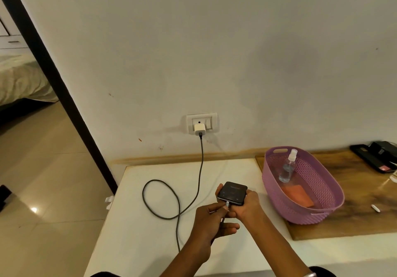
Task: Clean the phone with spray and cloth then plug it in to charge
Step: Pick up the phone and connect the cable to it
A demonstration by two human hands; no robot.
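Now the right hand (pixel 247 209) cradles the dark rectangular phone (pixel 233 192) above the white bench (pixel 150 244) while the left hand's (pixel 211 220) fingers (pixel 221 206) pinch the grey braided cable's (pixel 199 169) plug at its port.

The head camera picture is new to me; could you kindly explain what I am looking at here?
There is no machine: a person wears a camera on the head, looking down at their own two hands over a white table. The right hand holds the phone. The left hand pinches the cable plug at the phone's bottom edge; whether it is fully in I cannot tell. The cable runs to a white charger in the wall socket. On a wooden board to the right stands a purple basket holding the spray bottle and an orange cloth.
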